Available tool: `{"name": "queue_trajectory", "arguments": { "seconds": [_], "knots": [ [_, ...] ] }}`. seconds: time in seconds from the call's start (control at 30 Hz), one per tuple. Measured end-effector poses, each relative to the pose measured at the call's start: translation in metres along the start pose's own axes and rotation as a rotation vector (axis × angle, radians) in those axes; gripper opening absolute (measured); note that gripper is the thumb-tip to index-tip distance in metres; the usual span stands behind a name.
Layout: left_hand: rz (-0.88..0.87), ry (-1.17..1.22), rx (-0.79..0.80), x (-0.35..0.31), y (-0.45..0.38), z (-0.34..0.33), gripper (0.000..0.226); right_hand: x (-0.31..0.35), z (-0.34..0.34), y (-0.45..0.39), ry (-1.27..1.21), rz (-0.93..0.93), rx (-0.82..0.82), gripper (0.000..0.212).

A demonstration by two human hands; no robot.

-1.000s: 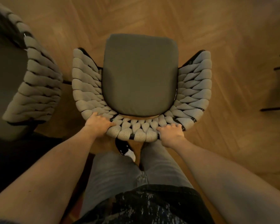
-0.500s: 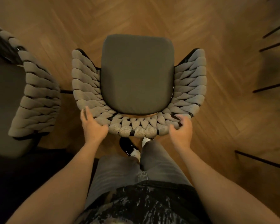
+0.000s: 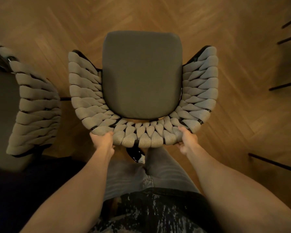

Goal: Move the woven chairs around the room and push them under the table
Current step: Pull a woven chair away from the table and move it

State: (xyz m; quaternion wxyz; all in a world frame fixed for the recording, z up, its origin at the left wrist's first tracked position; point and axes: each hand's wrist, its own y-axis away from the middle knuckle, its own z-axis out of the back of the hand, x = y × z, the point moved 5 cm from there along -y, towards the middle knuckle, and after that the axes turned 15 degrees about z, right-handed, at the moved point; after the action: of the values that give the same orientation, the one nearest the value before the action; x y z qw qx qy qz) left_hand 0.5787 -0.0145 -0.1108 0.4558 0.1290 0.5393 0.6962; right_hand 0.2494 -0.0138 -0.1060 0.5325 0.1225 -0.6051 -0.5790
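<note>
A woven chair with a dark grey seat cushion and a curved beige woven back stands right in front of me on the wooden floor, seen from above. My left hand grips the back's rim at its lower left. My right hand grips the rim at its lower right, fingers curled under the edge. A second woven chair of the same kind stands at the left, partly cut off by the frame edge.
Herringbone wooden floor surrounds the chair. Thin black bars, perhaps furniture legs, cross the right edge. A dark area lies at the lower left. My legs and a black shoe are just behind the chair.
My hands let go of the chair back half a second ago with fingers spread, and now both grip its rim again from below. The chair appears closer and higher in view.
</note>
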Motion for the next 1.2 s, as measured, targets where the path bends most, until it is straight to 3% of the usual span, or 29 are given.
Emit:
{"name": "queue_trajectory", "arguments": {
  "seconds": [0.73, 1.07, 1.2],
  "knots": [
    [-0.028, -0.073, 0.084, -0.289, -0.023, -0.182, 0.09, 0.237, -0.212, -0.066, -0.049, 0.052, 0.02, 0.034],
    [-0.077, -0.113, 0.153, -0.473, -0.031, -0.286, 0.058, 0.366, -0.346, -0.093, -0.146, 0.04, -0.011, 0.05],
    [-0.08, -0.129, 0.187, -0.54, -0.034, -0.333, 0.06, 0.422, -0.397, -0.11, -0.179, 0.047, -0.006, 0.041]
  ]
}}
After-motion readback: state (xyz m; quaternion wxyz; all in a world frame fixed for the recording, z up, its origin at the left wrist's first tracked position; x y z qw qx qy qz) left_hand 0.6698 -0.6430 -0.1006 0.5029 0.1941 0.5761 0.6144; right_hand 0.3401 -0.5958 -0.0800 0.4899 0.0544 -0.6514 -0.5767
